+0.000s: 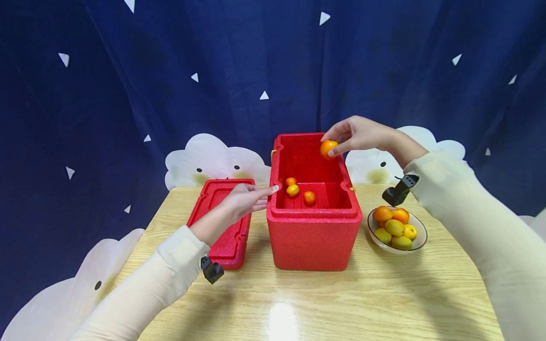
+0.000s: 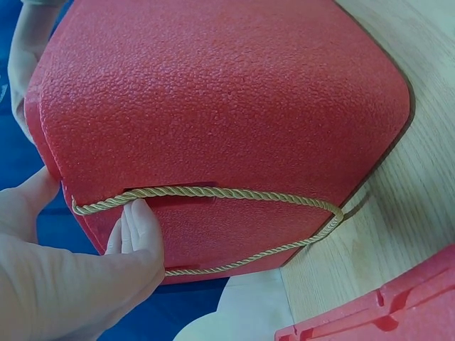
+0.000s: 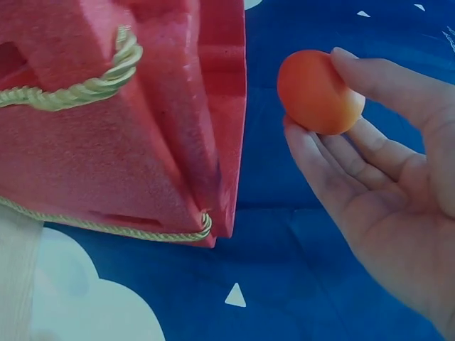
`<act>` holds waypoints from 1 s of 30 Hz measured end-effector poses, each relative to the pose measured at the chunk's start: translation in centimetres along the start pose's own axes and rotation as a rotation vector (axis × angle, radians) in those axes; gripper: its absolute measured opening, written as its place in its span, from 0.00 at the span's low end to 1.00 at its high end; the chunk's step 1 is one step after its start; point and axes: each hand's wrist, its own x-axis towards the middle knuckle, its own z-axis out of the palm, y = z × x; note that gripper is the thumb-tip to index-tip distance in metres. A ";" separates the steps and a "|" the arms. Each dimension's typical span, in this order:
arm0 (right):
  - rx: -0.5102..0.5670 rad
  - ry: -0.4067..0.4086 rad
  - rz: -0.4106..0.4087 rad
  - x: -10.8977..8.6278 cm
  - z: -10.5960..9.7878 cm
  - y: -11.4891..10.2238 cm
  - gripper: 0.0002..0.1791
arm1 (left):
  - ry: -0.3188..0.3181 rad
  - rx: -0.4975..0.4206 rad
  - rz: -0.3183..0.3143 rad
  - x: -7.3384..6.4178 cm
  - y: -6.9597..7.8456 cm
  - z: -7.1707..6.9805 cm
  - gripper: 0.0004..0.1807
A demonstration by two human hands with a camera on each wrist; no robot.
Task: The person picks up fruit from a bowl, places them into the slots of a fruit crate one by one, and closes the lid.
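Observation:
My right hand (image 1: 360, 134) pinches a round, smooth orange (image 1: 328, 149) between thumb and fingers, up over the right side of the open red foam box (image 1: 313, 244). In the right wrist view the orange (image 3: 320, 92) appears beside the box's upper edge. My left hand (image 1: 243, 201) holds the box's left rim, its thumb on top. Below that rim, the left wrist view shows the fingers (image 2: 146, 231) against the outer wall by a gold rope handle (image 2: 249, 195). Inside the box lie two orange fruits (image 1: 309, 198) and a yellow one (image 1: 292, 190).
A white bowl (image 1: 420, 239) of oranges and yellow-green, lemon-like fruit stands right of the box. The red lid (image 1: 230, 241) lies on the wooden table (image 1: 341, 303) to the left. Behind hangs a dark blue curtain (image 1: 230, 47), with white cloud shapes (image 1: 213, 156) at the table's back edge.

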 end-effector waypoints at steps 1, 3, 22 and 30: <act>-0.002 0.001 0.004 0.2 0.0 -0.1 0.21 | 0.000 0.003 0.001 0.0 0.0 0.0 0.31; 0.000 -0.001 0.007 0.6 0.1 -0.2 0.21 | -0.004 0.004 0.000 -0.1 -0.1 0.0 0.31; 0.045 0.042 0.047 5.1 1.1 -2.0 0.22 | -0.001 0.017 -0.002 -0.8 0.0 0.1 0.30; 0.061 0.044 0.094 6.3 1.6 -2.1 0.24 | 0.001 0.003 -0.015 -0.9 0.1 0.3 0.30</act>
